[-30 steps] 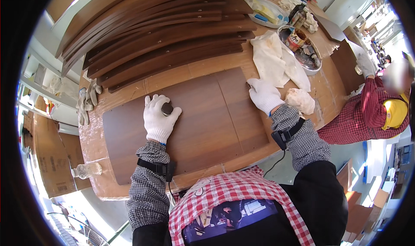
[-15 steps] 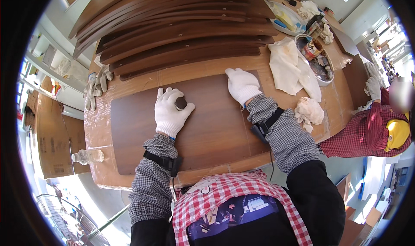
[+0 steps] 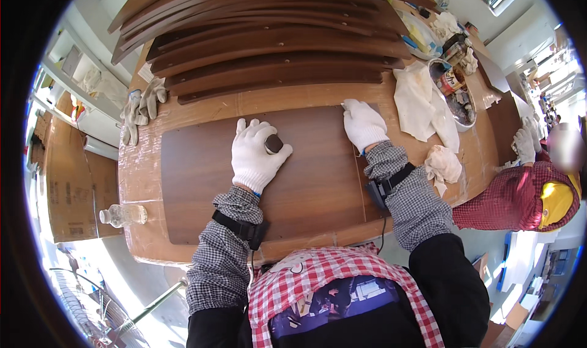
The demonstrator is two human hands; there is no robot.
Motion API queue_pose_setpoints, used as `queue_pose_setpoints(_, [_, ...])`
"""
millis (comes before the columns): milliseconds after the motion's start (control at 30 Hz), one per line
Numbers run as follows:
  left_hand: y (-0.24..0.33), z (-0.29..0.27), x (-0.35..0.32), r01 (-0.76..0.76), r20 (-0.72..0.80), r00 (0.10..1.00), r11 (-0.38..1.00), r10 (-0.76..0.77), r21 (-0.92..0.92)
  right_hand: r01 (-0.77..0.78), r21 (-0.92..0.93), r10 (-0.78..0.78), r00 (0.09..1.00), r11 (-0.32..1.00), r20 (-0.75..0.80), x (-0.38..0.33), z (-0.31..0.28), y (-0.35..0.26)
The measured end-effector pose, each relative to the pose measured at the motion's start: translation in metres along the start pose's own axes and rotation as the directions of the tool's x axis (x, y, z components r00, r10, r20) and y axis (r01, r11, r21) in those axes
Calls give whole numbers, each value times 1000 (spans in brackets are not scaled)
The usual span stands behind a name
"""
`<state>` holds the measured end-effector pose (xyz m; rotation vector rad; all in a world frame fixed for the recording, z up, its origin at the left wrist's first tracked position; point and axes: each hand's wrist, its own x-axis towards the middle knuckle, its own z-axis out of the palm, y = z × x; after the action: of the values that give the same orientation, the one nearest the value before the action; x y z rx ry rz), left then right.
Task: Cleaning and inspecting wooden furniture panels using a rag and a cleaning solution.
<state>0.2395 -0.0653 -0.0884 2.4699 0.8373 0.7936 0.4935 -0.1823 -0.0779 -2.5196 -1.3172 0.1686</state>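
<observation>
A dark brown wooden panel lies flat on the workbench in front of me. My left hand, in a white glove, presses a small dark pad onto the panel near its middle. My right hand, also in a white glove, lies flat on the panel's far right corner, fingers spread, holding nothing.
Several dark curved boards are stacked at the back of the bench. White rags and a bowl with tins lie right. Spare gloves and a plastic bottle sit left. A person in red check works at right.
My right hand slid left along the panel's far edge, away from the crumpled rag. My left hand with the pad shifted slightly right across the panel.
</observation>
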Motion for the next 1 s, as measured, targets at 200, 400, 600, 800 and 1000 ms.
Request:
queue_pose_setpoints(200, [2, -5, 0, -6, 21, 1000, 1000, 6, -28, -73, -86, 75, 997, 994, 20, -11, -6, -30])
queue_pose_setpoints(400, [2, -5, 2, 11, 43, 999, 998, -9, -59, -111, -140, 115, 993, 984, 20, -12, 3, -34])
queue_pose_setpoints(600, [-4, -5, -2, -18, -5, 1000, 986, 18, -168, -204, -122, 197, 978, 971, -66, -9, -1, -13])
queue_pose_setpoints(800, [-9, -5, -6, -41, -28, 999, 989, 37, -144, -150, -135, 144, 988, 980, -50, -16, 6, -46])
queue_pose_setpoints(1000, [-8, -5, -3, -42, -40, 999, 983, 36, -176, -155, -194, 140, 986, 969, -92, -14, 12, -57])
